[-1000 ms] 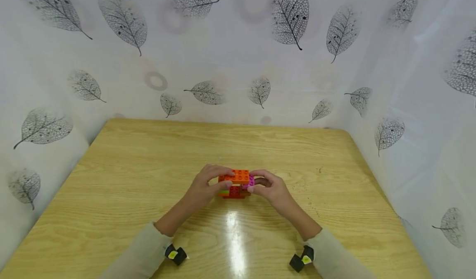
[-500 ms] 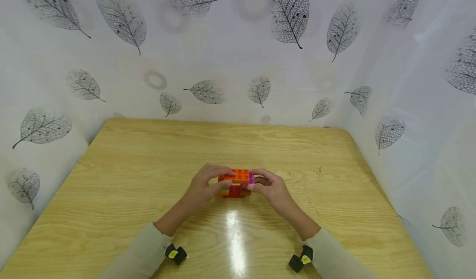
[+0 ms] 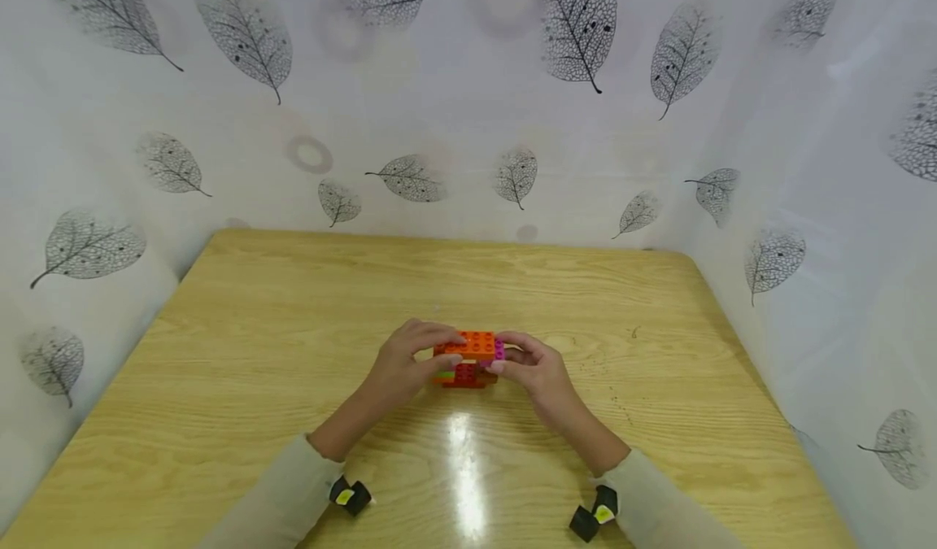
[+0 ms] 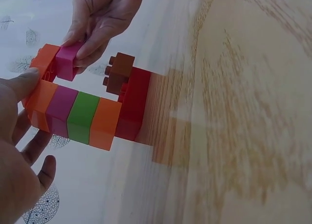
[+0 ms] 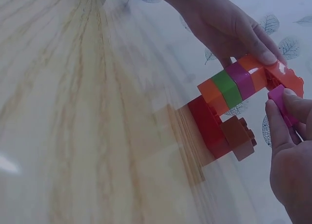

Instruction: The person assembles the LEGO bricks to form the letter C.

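Observation:
A brick structure stands on the table. Its red base brick (image 4: 131, 112) bears a column of lower orange brick (image 4: 105, 124), green brick (image 4: 83, 118), purple brick (image 4: 61, 109) and orange brick (image 5: 253, 69) on one side. Opposite, a brown brick (image 4: 120, 73) sits on the base. Across the column's top a long orange brick (image 3: 479, 344) juts out over the brown one. My left hand (image 3: 403, 370) grips the long brick's column end between thumb and fingers. With thumb and fingers, my right hand (image 3: 540, 372) pinches a pink brick (image 4: 67, 62) at the overhanging end.
The wooden table (image 3: 293, 305) spreads around the structure, with a bright reflection in front of it. A white curtain (image 3: 468, 110) printed with leaves hangs behind and beside the table. Small dark cameras are strapped to both wrists.
The right hand and pink brick have shifted very slightly toward the long orange brick's end. The left hand keeps its grip. The head view has moved a little.

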{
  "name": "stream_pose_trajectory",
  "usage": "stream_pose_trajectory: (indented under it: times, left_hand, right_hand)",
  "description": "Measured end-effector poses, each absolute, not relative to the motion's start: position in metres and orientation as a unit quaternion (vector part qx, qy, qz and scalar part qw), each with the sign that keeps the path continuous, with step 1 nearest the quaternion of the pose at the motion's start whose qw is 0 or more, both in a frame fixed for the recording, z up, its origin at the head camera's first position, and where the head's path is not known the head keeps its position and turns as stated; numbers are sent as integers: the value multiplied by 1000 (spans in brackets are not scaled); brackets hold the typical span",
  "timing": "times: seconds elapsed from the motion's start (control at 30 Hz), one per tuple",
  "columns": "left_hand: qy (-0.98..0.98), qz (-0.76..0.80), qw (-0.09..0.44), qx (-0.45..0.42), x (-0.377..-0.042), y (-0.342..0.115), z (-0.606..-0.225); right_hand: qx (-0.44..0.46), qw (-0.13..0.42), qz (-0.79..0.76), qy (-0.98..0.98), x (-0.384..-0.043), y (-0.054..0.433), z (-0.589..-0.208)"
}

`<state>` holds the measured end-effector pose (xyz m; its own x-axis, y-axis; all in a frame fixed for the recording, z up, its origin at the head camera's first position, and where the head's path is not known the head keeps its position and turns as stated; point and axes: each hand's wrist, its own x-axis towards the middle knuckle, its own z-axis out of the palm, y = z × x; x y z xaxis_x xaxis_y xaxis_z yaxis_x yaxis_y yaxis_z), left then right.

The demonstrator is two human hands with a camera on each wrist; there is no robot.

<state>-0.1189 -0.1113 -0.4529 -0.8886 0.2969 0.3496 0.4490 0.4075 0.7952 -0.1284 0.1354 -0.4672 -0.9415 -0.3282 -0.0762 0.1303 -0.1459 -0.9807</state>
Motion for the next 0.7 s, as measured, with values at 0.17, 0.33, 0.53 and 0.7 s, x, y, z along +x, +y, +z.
stream_pose_trajectory:
  times: [0.17,0.33,0.53,0.7]
  left_hand:
    - [-836,-494,82,-224,-118,-111,-451]
    - [-845,-475,95,-228,-119,-110,-452]
    - [-849,-470,91,-224,-119,-110,-455]
    - [-837,-502,47,-214,-118,-112,-457]
  right_hand:
    - [-89,152,-752,635,-130,136,-465]
    - [-95,156,-756,628,-131,136,-463]
    - [-100,172,-750,631,-131,138,-463]
    - [-117,175,-711,671,-133,142,-463]
